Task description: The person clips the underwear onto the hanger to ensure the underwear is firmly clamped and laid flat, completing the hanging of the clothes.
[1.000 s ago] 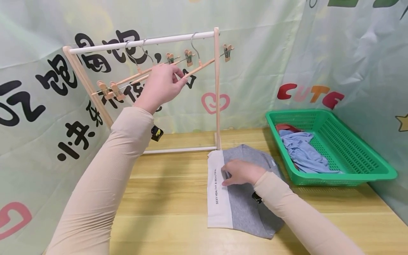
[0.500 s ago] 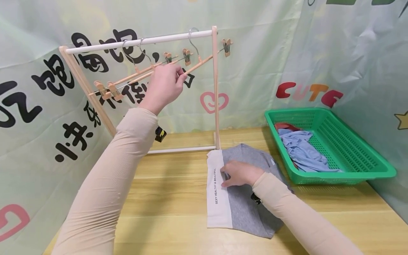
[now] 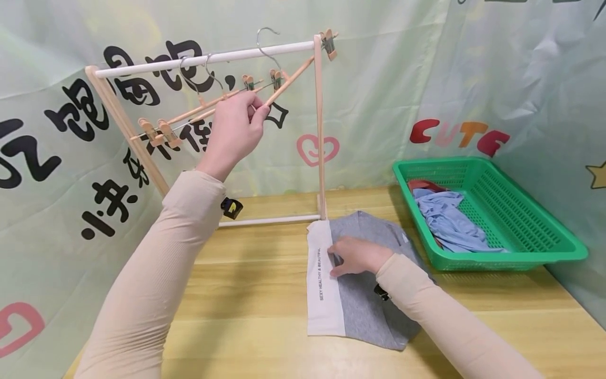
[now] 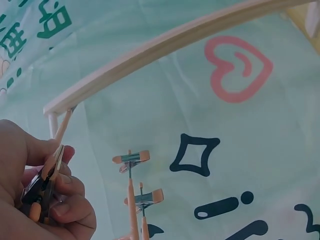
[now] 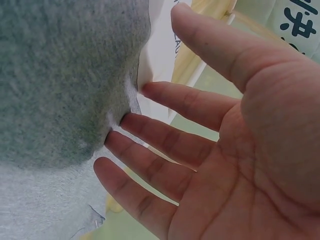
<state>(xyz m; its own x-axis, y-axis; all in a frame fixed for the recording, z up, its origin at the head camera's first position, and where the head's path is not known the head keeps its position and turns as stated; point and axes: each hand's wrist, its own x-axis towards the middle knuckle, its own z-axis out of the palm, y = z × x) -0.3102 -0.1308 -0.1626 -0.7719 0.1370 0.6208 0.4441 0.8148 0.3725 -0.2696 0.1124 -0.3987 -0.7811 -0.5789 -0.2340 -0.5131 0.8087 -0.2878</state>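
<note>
The left hand (image 3: pixel 239 126) has its fingers curled round one end of a clip hanger (image 3: pixel 293 80) below the garment rack's (image 3: pixel 319 126) rail, the hook rising above it. Two more hangers (image 3: pixel 189 112) hang on the rack. The right hand (image 3: pixel 357 256), fingers extended, touches a grey garment (image 3: pixel 364 310) on the worktop (image 3: pixel 246 316) before the rack's right post.

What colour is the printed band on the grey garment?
White with dark lettering; the band shows best in the head view.
</note>
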